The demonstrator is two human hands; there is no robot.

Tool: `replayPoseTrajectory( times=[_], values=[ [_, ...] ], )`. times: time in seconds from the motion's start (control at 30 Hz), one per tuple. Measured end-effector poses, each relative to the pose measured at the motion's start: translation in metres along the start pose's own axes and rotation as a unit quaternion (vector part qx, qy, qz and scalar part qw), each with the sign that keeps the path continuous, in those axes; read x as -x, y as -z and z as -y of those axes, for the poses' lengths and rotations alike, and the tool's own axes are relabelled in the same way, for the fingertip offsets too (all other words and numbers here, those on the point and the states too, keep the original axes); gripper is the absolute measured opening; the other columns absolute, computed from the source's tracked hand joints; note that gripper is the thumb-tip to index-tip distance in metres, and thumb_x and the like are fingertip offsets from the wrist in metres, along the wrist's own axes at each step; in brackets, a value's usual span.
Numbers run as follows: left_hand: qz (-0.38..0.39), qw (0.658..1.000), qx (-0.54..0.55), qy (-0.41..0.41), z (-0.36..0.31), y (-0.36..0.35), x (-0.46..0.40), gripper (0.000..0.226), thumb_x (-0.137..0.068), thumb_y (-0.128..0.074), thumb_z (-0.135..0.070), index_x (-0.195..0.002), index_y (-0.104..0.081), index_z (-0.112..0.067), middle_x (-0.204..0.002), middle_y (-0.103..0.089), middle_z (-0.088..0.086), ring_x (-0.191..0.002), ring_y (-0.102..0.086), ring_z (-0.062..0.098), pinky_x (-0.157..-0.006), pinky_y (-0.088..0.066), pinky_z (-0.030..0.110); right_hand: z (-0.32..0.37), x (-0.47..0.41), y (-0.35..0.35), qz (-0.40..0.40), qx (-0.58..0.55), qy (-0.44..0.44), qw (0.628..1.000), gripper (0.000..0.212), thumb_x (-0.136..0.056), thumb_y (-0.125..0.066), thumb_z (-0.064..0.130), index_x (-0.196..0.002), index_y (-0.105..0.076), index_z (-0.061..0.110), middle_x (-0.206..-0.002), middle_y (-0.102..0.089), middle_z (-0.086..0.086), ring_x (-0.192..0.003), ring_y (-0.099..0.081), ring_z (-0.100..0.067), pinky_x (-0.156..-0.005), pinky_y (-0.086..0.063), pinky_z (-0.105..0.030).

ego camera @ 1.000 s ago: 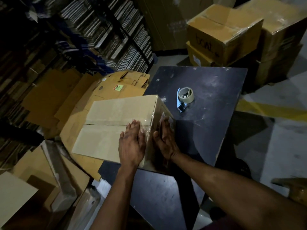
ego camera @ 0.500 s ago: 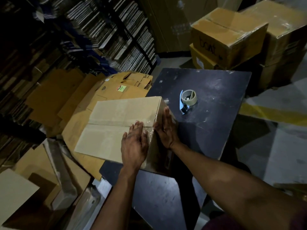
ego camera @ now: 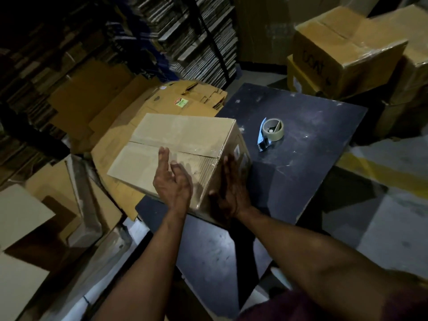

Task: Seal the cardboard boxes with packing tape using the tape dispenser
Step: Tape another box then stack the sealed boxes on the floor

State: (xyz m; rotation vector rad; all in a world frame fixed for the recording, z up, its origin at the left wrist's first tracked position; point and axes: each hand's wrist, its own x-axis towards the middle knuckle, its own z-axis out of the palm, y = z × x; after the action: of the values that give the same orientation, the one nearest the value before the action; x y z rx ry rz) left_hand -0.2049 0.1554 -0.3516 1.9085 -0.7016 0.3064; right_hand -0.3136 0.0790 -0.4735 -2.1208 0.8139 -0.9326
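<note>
Both hands open: left hand (ego camera: 172,181) lifted off box (ego camera: 180,144); right hand (ego camera: 229,188) still pressing side.

Dim room: dark table (ego camera: 308,163), grey floor (ego camera: 398,218) with yellow stripe (ego camera: 379,172), stacked shelving (ego camera: 203,40) behind.

Writing on the stacked box (ego camera: 342,59) is too blurred to read.

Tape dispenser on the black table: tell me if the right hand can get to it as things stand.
Probably yes. The right hand holds nothing, and only bare table lies between it and the tape dispenser.
</note>
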Motion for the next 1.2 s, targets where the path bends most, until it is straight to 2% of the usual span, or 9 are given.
replayPoseTrajectory(
  times=[0.2, 0.23, 0.27, 0.3, 0.33, 0.37, 0.6, 0.83, 1.2],
  values=[
    [-0.102, 0.991, 0.066, 0.047, 0.003, 0.01, 0.006, 0.038, -0.103, -0.049, 0.0, -0.137, -0.065, -0.006, -0.149, -0.058, 0.012, -0.141, -0.051, 0.016, -0.108, -0.035, 0.006, 0.0, 0.015, 0.05, 0.014, 0.101, 0.036, 0.994, 0.136, -0.068, -0.05, 0.098, -0.165, 0.002, 0.018, -0.171, 0.008, -0.016, -0.157, 0.007, -0.04, -0.122, -0.001, -0.068],
    [-0.106, 0.988, 0.08, 0.076, 0.006, 0.014, 0.011, 0.038, -0.104, -0.049, 0.001, -0.138, -0.064, -0.006, -0.149, -0.058, 0.012, -0.141, -0.051, 0.018, -0.107, -0.036, 0.005, 0.015, 0.014, 0.062, -0.015, 0.109, 0.023, 0.994, 0.169, -0.05, -0.057, 0.103, -0.15, 0.037, 0.004, -0.173, -0.004, -0.009, -0.159, 0.0, -0.027, -0.126, 0.008, -0.056],
    [-0.103, 0.985, 0.09, 0.102, 0.011, 0.017, 0.017, 0.037, -0.105, -0.049, 0.0, -0.138, -0.063, -0.006, -0.149, -0.058, 0.011, -0.141, -0.051, 0.018, -0.107, -0.039, 0.007, 0.026, 0.016, 0.073, 0.008, 0.161, -0.001, 0.987, 0.185, -0.031, -0.051, 0.109, -0.129, 0.054, -0.007, -0.134, 0.06, -0.034, -0.158, -0.011, -0.009, -0.126, 0.015, -0.045],
    [-0.095, 0.983, 0.098, 0.12, 0.017, 0.02, 0.026, 0.035, -0.106, -0.05, -0.002, -0.138, -0.064, -0.008, -0.148, -0.059, 0.01, -0.14, -0.052, 0.017, -0.11, -0.042, 0.013, 0.025, 0.014, 0.071, 0.044, 0.091, -0.015, 0.995, 0.063, -0.028, -0.05, 0.11, -0.019, -0.008, 0.064, -0.075, -0.06, 0.05, -0.153, -0.02, 0.001, -0.127, 0.009, -0.05],
    [-0.08, 0.984, 0.1, 0.125, 0.022, 0.022, 0.034, 0.033, -0.107, -0.051, -0.005, -0.137, -0.064, -0.013, -0.148, -0.059, 0.008, -0.14, -0.053, 0.017, -0.113, -0.045, 0.021, 0.036, 0.011, 0.067, 0.067, 0.035, 0.036, 0.996, 0.129, -0.046, -0.051, 0.107, -0.156, -0.035, 0.042, -0.167, -0.031, 0.007, -0.156, -0.017, -0.005, -0.124, 0.001, -0.063],
    [-0.062, 0.987, 0.094, 0.118, 0.029, 0.024, 0.042, 0.032, -0.108, -0.052, -0.009, -0.136, -0.063, -0.019, -0.148, -0.059, 0.005, -0.141, -0.052, 0.017, -0.115, -0.044, 0.027, 0.033, 0.007, 0.056, 0.093, 0.002, 0.105, 0.99, 0.121, -0.065, -0.05, 0.098, -0.163, -0.024, 0.031, -0.172, -0.013, -0.005, -0.159, -0.006, -0.021, -0.119, -0.006, -0.072],
    [0.051, 0.997, 0.017, 0.046, 0.042, 0.048, 0.065, 0.047, -0.106, -0.049, -0.033, -0.148, -0.057, -0.014, -0.159, -0.046, 0.001, -0.15, -0.036, 0.003, -0.114, -0.032, 0.009, 0.001, -0.002, 0.049, 0.13, 0.067, 0.14, 0.979, 0.119, -0.082, -0.061, 0.077, -0.163, 0.013, 0.031, -0.171, 0.015, -0.013, -0.158, 0.009, -0.034, -0.12, -0.007, -0.072],
    [-0.032, 0.978, 0.02, 0.207, 0.015, 0.038, 0.091, 0.052, -0.106, -0.059, -0.031, -0.154, -0.049, -0.015, -0.16, -0.044, -0.003, -0.15, -0.038, 0.018, -0.121, -0.036, 0.043, 0.015, -0.081, 0.096, 0.071, 0.107, 0.072, 0.989, 0.088, -0.093, -0.027, 0.081, -0.159, -0.034, 0.024, -0.173, -0.006, -0.009, -0.159, 0.0, -0.026, -0.125, -0.006, -0.062],
    [-0.094, 0.914, 0.223, 0.326, -0.049, 0.001, 0.125, 0.095, -0.081, -0.065, -0.075, -0.161, -0.027, -0.039, -0.158, -0.042, -0.022, -0.143, -0.045, 0.008, -0.116, -0.038, 0.036, 0.036, -0.148, 0.109, 0.267, 0.348, 0.075, 0.895, 0.076, -0.099, -0.032, 0.069, -0.139, -0.047, 0.007, -0.134, -0.053, -0.024, -0.115, -0.059, -0.044, -0.09, -0.051, -0.047]
  ],
)
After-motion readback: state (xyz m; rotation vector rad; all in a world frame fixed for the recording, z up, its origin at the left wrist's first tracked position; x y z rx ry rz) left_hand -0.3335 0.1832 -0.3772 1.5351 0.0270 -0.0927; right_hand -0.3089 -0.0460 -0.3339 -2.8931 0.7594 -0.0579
